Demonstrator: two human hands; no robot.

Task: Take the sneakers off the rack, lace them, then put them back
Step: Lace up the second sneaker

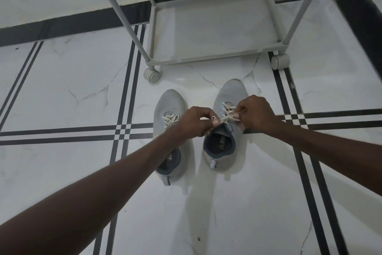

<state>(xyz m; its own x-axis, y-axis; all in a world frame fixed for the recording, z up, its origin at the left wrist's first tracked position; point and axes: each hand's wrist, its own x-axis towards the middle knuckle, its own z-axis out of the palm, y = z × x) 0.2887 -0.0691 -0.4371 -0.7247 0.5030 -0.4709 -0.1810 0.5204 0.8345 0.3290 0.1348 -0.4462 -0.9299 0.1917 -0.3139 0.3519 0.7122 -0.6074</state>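
Two grey mesh sneakers stand side by side on the floor, toes pointing toward the rack. The right sneaker (pixel 230 93) has white laces (pixel 227 111) crossing its upper eyelets. My left hand (pixel 196 121) pinches one lace end over its tongue, and my right hand (pixel 255 113) pinches the other end, both pulled apart over the shoe's opening. The left sneaker (pixel 168 103) has its white laces threaded; my left forearm hides its middle. The grey wheeled rack (pixel 215 57) stands just beyond the shoes, its bottom shelf bare.
White marble-look floor tiles with black double stripes (pixel 128 97) run around the shoes. A black skirting band (pixel 72 25) lines the wall behind the rack. The rack's casters (pixel 152 75) sit close to the sneakers' toes.
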